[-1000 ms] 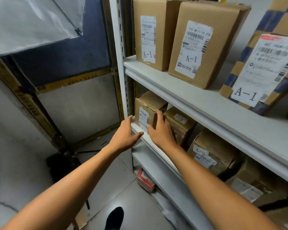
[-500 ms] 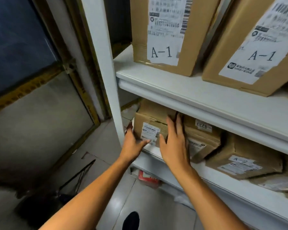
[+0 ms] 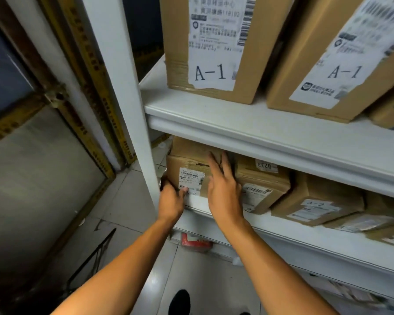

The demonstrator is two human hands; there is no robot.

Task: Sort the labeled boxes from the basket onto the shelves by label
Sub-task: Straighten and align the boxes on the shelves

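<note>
Two bare forearms, no sleeves, watch or jewellery visible on either, lead to an ungloved left hand point(image 3: 172, 200) and right hand point(image 3: 223, 192), the nails short and unpainted. Below, near the lower edge, the rounded toe of a black shoe point(image 3: 179, 301) shows.

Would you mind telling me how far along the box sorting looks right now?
Done: two A-1 boxes stand on the upper shelf, and A-2 boxes sit on the lower shelf. In hand: the left hand and right hand are seating the leftmost box there. The basket is out of view, so what's left is unknown.
</note>
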